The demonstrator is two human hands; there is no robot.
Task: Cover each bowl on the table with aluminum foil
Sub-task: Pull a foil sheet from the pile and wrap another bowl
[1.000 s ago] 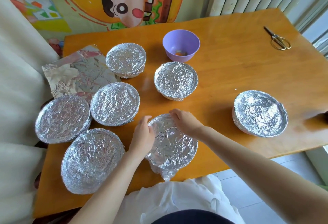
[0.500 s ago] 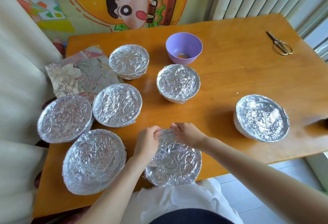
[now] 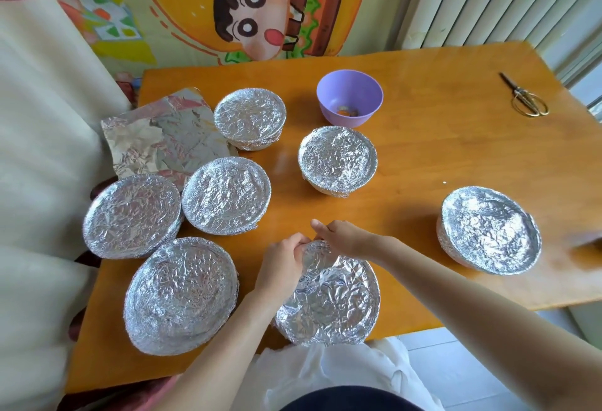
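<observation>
Across the orange wooden table (image 3: 456, 156) we see six covered bowls (image 3: 226, 195), each wrapped tight in crinkled foil. Four crowd together on the left, one sits near the middle, and one stands well apart on the right. At the near edge, right in front of us, is the nearest bowl (image 3: 335, 306). Its foil (image 3: 317, 251) is pressed down round the right and near rim but bunched and raised at the far rim. A loose sheet (image 3: 163, 140) of foil lies flat at the far left, its near edge hidden behind two of the covered bowls.

Both our bare forearms reach in from the near side and meet at that far rim. Our left hand (image 3: 283, 264) comes up from the lower left, wrist bent, fingers curled inward and pinching the raised fold of foil. Our right hand (image 3: 345, 238) crosses in from the right, palm down, fingers curled over the same rim and gripping the foil, with one fingertip poking out to the left. The two hands sit just beside each other.

Beyond the middle bowl stands a purple bowl (image 3: 349, 98), uncovered, with something small and orange at its bottom. A pair of scissors (image 3: 524, 101) lies near the far right corner, well apart from everything else.
</observation>
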